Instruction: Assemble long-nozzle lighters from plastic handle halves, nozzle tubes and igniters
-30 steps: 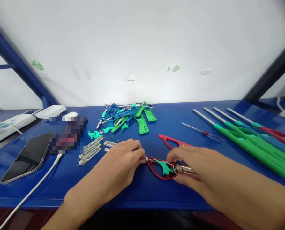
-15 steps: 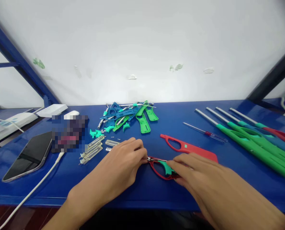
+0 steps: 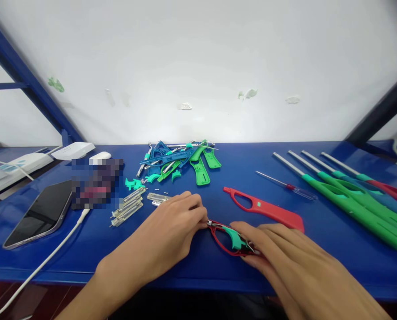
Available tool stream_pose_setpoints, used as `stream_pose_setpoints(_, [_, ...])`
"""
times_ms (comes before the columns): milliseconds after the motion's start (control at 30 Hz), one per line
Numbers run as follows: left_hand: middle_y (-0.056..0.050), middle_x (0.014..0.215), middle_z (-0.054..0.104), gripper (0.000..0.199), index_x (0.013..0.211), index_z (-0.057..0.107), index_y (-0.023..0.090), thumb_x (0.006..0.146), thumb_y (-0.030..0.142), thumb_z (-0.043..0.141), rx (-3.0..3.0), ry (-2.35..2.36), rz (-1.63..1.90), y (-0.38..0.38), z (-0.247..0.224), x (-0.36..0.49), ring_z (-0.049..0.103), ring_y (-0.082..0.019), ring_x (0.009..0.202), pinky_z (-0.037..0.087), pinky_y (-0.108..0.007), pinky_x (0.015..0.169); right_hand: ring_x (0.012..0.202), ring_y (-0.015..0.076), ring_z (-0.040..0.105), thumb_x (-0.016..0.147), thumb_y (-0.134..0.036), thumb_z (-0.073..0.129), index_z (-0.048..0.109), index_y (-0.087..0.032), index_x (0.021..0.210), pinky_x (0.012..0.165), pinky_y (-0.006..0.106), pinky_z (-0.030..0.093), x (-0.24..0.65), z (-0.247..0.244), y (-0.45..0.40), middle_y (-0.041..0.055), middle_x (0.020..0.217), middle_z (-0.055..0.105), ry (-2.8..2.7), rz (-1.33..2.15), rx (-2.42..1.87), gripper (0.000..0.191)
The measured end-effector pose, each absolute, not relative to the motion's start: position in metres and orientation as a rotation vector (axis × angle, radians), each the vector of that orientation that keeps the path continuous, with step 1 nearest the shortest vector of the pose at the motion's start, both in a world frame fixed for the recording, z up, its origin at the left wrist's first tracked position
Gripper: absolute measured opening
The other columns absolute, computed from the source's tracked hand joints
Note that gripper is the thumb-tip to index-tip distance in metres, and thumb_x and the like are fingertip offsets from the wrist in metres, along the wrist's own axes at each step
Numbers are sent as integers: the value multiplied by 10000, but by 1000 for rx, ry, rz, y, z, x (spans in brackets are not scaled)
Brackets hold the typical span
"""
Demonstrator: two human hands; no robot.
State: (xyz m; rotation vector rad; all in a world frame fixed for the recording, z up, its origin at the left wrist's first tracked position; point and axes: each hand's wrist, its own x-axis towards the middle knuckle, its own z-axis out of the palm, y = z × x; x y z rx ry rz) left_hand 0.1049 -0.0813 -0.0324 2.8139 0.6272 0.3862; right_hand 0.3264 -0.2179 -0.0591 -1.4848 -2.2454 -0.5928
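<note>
Across the lower half of the frame, a blue table (image 3: pixel 198 272) bears the work. From the bottom edge, a right hand (image 3: pixel 274 246) and a left hand (image 3: pixel 174 222) come together just right of center. At far right, four lighters (image 3: pixel 368 222) lie side by side, noses up the frame, apparently lined up as a set apart from the loose parts. A phone (image 3: pixel 41 211) rests at left, clear of both hands. Upper center, a pile (image 3: pixel 174 156) of blue and green pieces sits out of the way. Behind the right hand lies a red cover (image 3: pixel 274 212), within easy reach. Between the hands is the red shell (image 3: pixel 225 250): left fingertips pinch its nose, right fingers and thumb grasp its handle end, probably to steady it and keep its teal trigger (image 3: pixel 234 238) and metal parts seated; what the right fingers cover is hidden. A screwdriver (image 3: pixel 290 186) lies upper right; clear tanks (image 3: pixel 127 208), teal triggers (image 3: pixel 133 183) and tiny screws (image 3: pixel 157 190) are grouped by kind left of center.
</note>
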Motion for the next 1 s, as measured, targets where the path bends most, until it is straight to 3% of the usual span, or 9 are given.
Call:
stream_pose_setpoints(133, [-30,964,589,246,904,642,171,1075,103,480,2813,637,374,-80,-33,105,540,-206,888,438,-353,786,966,227,805,746,21,406,537,-189,1382,753,376,679,329,-64,-216,61,1134,817,-2243,-581,-1544,683])
stream_pose_setpoints(267, [-31,960,584,242,900,635,171,1075,107,480,2810,668,323,-81,-29,107,544,-211,896,441,-354,780,930,238,805,631,-9,398,564,-200,1364,729,404,679,335,-67,-216,56,1100,818,-2283,-614,-1453,776])
stream_pose_setpoints(433, [-34,969,575,221,896,610,171,1058,75,493,2823,691,233,-85,-24,107,541,-218,910,441,-358,774,1101,267,766,860,-57,378,530,-241,1462,857,470,662,345,-80,-220,61,1256,781,-2268,-553,-1448,648])
stream_pose_setpoints(567, [-23,947,562,225,870,568,179,1045,56,500,2844,686,278,-85,-27,106,533,-208,875,422,-350,738,1097,246,764,1095,-297,369,538,-266,1452,877,426,652,343,-81,-218,43,1258,783,-2163,-487,-1500,396])
stream_pose_setpoints(700, [-25,970,566,220,886,564,184,1049,57,489,2851,686,274,-86,-29,105,529,-210,890,421,-355,763,1101,216,756,1100,-475,432,567,-339,1382,870,366,649,338,-74,-215,-21,1229,788,-2065,-380,-1574,341])
stream_pose_setpoints(900, [-25,965,562,236,884,579,186,1067,81,472,2825,704,231,-86,-25,107,524,-217,901,422,-358,769,1103,177,748,1068,-445,534,591,-364,1323,891,292,642,338,-69,-217,-49,1225,784,-1963,-213,-1576,273])
stream_pose_setpoints(1000, [-24,968,559,238,887,587,184,1065,76,472,2824,697,238,-85,-26,107,521,-215,899,422,-359,772,1131,197,738,1054,-422,560,599,-358,1346,908,319,640,338,-71,-217,-30,1237,779,-1968,-198,-1582,302])
